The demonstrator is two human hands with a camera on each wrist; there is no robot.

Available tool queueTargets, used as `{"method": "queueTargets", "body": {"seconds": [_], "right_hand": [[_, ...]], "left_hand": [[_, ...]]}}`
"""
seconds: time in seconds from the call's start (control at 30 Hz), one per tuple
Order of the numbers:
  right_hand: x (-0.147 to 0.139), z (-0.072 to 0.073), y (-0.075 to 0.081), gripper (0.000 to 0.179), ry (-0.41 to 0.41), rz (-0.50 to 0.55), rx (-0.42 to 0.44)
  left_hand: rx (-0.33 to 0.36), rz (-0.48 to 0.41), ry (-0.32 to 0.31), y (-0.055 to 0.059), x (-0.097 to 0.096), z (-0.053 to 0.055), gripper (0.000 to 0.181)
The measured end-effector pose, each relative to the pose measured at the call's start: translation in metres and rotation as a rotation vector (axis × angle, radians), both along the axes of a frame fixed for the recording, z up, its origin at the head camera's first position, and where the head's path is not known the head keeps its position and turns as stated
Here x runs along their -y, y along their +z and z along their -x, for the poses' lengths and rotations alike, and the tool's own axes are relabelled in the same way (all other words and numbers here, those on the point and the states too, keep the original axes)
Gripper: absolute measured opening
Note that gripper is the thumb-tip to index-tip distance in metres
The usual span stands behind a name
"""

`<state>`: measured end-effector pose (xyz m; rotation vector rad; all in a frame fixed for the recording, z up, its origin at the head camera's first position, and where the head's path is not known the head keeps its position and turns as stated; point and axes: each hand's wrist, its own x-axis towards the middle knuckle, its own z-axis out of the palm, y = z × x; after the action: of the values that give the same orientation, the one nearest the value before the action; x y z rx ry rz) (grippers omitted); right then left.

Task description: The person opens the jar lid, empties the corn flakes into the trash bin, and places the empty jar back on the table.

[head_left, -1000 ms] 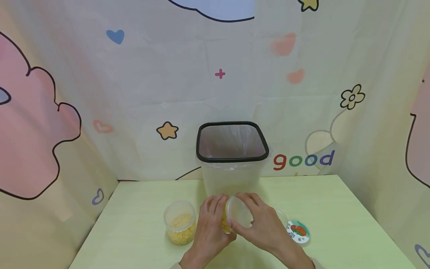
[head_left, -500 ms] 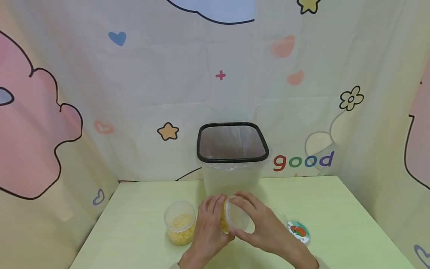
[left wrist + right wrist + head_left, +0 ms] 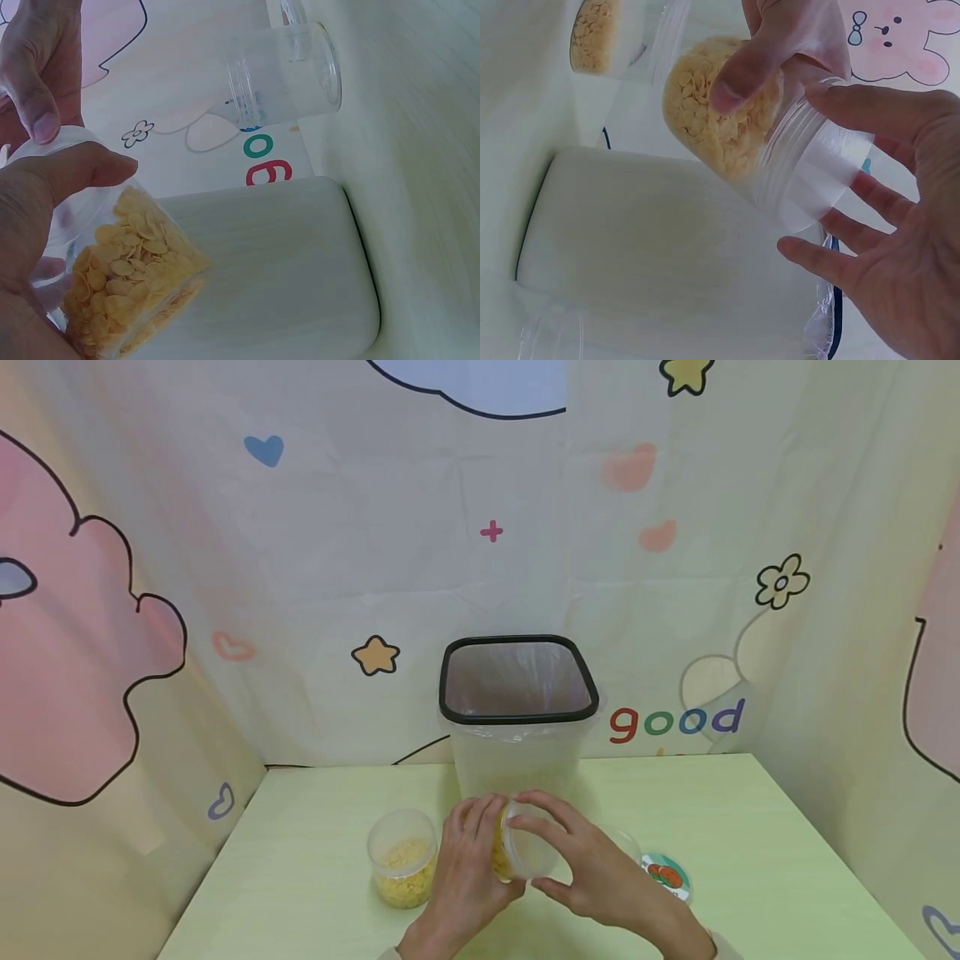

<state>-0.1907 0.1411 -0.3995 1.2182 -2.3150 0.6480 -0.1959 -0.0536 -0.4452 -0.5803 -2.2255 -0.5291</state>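
Far L, a big pink printed shape (image 3: 67, 627) is covering part of the cloth backdrop (image 3: 420, 510), w/ an orange star (image 3: 376, 656) showing further R, nr the middle. Below the star, a clear jar of yellow flakes (image 3: 406, 885) is standing upright on the pale green counter (image 3: 300, 852), filled approx. halfway. Just R of it, the L hand (image 3: 471, 870) is holding a 2nd jar of flakes (image 3: 724, 139); its fingers are wrapping round the body, thumb pressing on the side. This held jar is tilting well over, raised off the counter in front of the bin, mouth end pointing R. The bin (image 3: 517, 760) is standing upright at the back of the counter, w/ a black rim & a plastic liner. A frosted lid (image 3: 817, 180) is sitting over the held jar's mouth end, btwn the hands. The R hand (image 3: 600, 868) is curving round the lid, fingers spread, one of them staying clear of it in the R wrist view; can't tell if the others are gripping or only touching. Partly behind that hand, a clear container (image 3: 277, 75) is standing upright on the counter, & next to it a round printed disc (image 3: 666, 874) w/ a green edge is lying flat. Above these, the word "good" (image 3: 677, 718) is showing in coloured letters on the backdrop, R of the bin.
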Motion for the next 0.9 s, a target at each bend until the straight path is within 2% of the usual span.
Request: {"method": "queueTargets", "body": {"seconds": [0.1, 0.2, 0.27, 0.4, 0.5, 0.57, 0.7, 0.9], "right_hand": [[0.000, -0.001, 0.001, 0.083, -0.008, 0.004, 0.008], [0.002, -0.002, 0.003, 0.081, -0.054, 0.048, 0.001], [0.005, -0.004, 0.005, 0.077, -0.125, 0.096, 0.003], [0.013, -0.009, 0.010, 0.070, -0.325, 0.177, 0.065], [0.020, -0.013, 0.012, 0.070, -0.452, 0.174, 0.157], [0.024, -0.014, 0.013, 0.072, -0.509, 0.145, 0.221], [0.029, -0.015, 0.013, 0.074, -0.570, 0.101, 0.297], [0.031, -0.014, 0.012, 0.067, -0.557, 0.110, 0.280]], "left_hand": [[0.016, -0.004, -0.002, 0.001, 0.000, -0.001, 0.102], [0.031, -0.012, -0.005, 0.002, 0.000, -0.002, 0.102], [0.038, -0.020, -0.010, 0.001, 0.000, -0.002, 0.101], [0.051, -0.032, -0.012, 0.001, 0.000, -0.002, 0.101], [0.052, -0.034, -0.013, 0.001, 0.000, -0.002, 0.102], [0.045, -0.029, -0.010, 0.001, 0.000, -0.002, 0.102], [0.031, -0.023, -0.012, 0.000, -0.001, -0.001, 0.102], [0.009, -0.018, -0.012, -0.001, -0.001, 0.000, 0.101]]}}
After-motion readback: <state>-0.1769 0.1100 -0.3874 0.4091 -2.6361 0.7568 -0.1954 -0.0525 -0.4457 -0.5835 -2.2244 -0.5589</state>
